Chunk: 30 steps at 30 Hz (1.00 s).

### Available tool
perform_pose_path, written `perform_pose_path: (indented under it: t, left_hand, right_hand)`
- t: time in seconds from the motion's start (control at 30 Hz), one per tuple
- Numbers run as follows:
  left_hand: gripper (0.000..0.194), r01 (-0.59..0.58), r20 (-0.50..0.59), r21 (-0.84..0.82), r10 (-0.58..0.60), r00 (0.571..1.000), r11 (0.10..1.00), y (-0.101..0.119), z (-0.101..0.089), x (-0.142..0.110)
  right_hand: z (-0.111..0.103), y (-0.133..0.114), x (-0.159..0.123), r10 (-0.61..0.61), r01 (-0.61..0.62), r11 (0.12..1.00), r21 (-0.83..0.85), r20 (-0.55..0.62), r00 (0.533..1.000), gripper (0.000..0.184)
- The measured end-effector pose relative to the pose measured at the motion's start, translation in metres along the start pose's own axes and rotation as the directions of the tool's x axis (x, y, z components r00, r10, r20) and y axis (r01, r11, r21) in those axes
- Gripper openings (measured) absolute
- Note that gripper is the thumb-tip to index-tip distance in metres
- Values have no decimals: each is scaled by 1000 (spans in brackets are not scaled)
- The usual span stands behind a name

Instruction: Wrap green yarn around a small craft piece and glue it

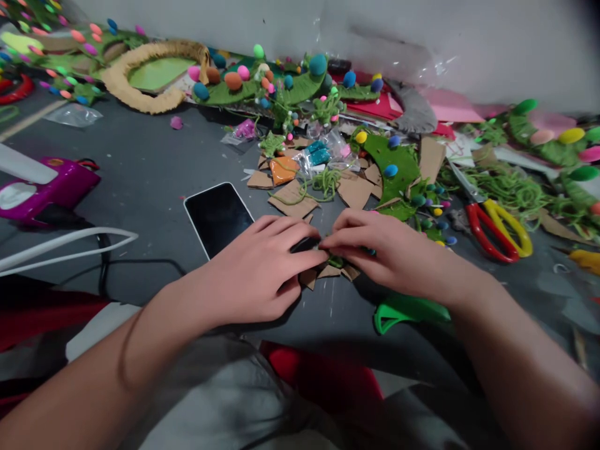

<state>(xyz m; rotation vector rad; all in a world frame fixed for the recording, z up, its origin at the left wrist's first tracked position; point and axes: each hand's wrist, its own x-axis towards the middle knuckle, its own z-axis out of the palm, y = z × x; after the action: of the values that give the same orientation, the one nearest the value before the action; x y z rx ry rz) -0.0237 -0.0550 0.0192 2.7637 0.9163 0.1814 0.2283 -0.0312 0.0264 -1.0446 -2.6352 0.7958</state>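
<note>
My left hand [262, 265] is closed on a small black object [305, 244], mostly covered by the fingers, so its kind does not show. Fingertip to fingertip with it, my right hand [382, 247] is closed in a pinch; whatever lies in that pinch is hidden. Under both hands are torn cardboard pieces [329, 272] and a bit of something green [335, 261]. A phone with a dark screen [218, 217] lies flat on the table, partly beneath my left hand. The green handle of a tool [407, 310] shows below my right wrist.
Scissors with red and yellow handles [497, 231] lie at right beside green yarn [510, 187]. Behind the hands are cardboard scraps [293, 199], small packets [316, 154] and green shapes with coloured balls [295, 90]. A purple device [60, 187] and white cable [70, 240] are at left.
</note>
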Motion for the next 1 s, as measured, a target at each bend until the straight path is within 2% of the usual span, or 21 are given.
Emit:
perform_pose_path:
  t: [0.2,0.5,0.8,0.93,0.97,1.0]
  left_hand:
    - [39,-4,-14,25,4,1000,1000,2,0,-1]
    - [40,-5,-48,40,7,999,999,-2,-3,-3]
    - [42,-7,-95,6,7,995,1000,-2,-3,-4]
    - [41,27,-169,-33,-32,985,999,-16,-17,-11]
    - [39,47,-225,-57,-59,972,997,-21,-22,-14]
    - [39,108,-211,-105,-129,969,989,-26,-27,-16]
  right_hand:
    - [13,4,-4,10,-12,1000,-18,-90,996,23]
    - [14,2,-3,-8,-10,990,-144,-125,992,23]
    - [14,3,-5,-54,28,982,-189,-134,990,23]
    - [11,2,-8,-59,37,982,-187,-116,991,21]
    - [10,1,-8,-52,31,982,-186,-109,993,21]
    - [9,1,-9,-46,27,983,-184,-101,994,20]
